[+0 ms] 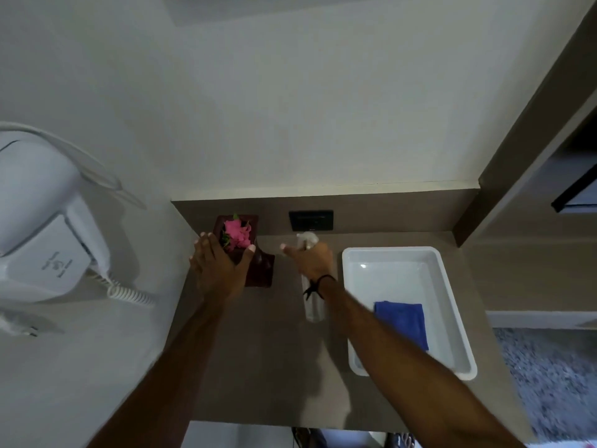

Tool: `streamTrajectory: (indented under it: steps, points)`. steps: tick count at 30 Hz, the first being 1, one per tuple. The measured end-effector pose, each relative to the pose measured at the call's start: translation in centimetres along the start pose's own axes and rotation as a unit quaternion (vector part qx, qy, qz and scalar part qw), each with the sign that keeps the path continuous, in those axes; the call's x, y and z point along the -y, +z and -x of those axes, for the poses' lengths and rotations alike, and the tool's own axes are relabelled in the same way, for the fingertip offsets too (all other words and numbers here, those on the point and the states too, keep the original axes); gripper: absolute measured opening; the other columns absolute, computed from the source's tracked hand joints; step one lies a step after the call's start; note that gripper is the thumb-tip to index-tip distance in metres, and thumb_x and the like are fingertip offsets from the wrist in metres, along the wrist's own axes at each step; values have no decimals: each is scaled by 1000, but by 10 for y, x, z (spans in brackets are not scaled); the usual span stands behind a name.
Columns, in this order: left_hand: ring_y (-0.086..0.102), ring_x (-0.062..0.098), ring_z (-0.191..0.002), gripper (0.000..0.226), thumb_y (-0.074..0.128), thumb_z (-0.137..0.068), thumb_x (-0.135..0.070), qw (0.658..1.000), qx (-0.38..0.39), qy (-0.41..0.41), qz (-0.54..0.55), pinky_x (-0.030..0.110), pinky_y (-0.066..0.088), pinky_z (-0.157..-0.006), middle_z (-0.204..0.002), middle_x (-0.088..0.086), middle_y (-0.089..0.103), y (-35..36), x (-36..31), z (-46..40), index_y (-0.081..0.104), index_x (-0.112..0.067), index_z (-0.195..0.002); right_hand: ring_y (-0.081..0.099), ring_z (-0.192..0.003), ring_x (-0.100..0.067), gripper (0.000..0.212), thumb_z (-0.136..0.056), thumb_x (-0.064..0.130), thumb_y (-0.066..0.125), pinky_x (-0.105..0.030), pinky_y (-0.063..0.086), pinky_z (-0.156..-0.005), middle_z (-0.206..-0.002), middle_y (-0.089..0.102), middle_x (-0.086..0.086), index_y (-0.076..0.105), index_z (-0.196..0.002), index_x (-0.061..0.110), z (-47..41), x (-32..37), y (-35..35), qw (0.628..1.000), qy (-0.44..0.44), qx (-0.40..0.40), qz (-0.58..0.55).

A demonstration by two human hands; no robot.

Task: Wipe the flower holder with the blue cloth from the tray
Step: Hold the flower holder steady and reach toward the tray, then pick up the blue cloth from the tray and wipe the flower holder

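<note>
A dark red flower holder (262, 270) with pink flowers (237, 233) stands at the back left of the brown counter. My left hand (217, 265) is wrapped around its left side, thumb across the front below the flowers. My right hand (310, 258) grips a clear spray bottle (314, 307) with a white head, held just right of the holder, forefinger pointing left toward it. The folded blue cloth (402, 323) lies in the white tray (452, 305) at the right, partly hidden by my right forearm.
A white wall-mounted hair dryer (42, 221) with a coiled cord hangs on the left wall. A black socket plate (310, 220) sits on the backsplash behind the bottle. A dark wooden cabinet (533, 156) rises at the right. The counter (258, 367) ends near my body.
</note>
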State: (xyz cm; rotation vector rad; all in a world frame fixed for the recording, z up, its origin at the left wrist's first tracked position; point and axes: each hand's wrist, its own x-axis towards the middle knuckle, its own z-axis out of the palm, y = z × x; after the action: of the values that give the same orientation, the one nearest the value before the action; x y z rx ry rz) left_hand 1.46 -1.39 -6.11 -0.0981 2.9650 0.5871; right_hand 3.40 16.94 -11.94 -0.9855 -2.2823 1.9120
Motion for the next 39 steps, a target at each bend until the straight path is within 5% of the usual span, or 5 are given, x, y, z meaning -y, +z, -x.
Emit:
streamTrajectory:
  steps: [5,21,24,30,39]
  points:
    - [-8,29,-162,107,40,-91,-71,1000,-14,-4,5,47,-7,-130,-174,14,-5,6,3,-4,-3,-6,-163,70,-100,-27,62,-69,48,84,-45,62,-85,-109,71,-12,68,-111,6,-6,-3,33,999,37,-7,3]
    - [-6,32,-162,106,44,-91,-69,999,-18,-2,26,47,-6,-130,-174,17,-2,8,7,-8,-1,-4,-163,68,-71,-19,24,-82,35,80,-12,55,-60,-75,72,-2,62,-68,28,-12,-18,-143,959,-53,-259,-106]
    - [-8,31,-162,105,44,-92,-67,1000,-5,-5,25,47,-6,-130,-174,16,-4,5,4,-6,-2,-4,-163,67,-73,-20,22,-84,34,78,-31,59,-75,-75,69,-3,69,-72,17,-13,-36,-151,964,-39,-255,-67]
    - [-8,31,-162,104,46,-93,-64,1000,-3,-4,26,47,-6,-130,-173,18,-5,4,0,-2,-2,-3,-162,71,-86,-23,36,-82,33,80,-13,58,-74,-87,71,2,73,-106,8,-7,-54,-157,979,-77,-188,-15]
    - [-7,33,-161,106,44,-92,-68,1000,-13,1,24,49,-5,-130,-173,19,-4,6,2,-2,-1,-2,-162,53,-130,-28,105,-62,50,90,-46,46,-111,-142,52,-6,36,-146,19,39,-111,-190,983,41,-103,144]
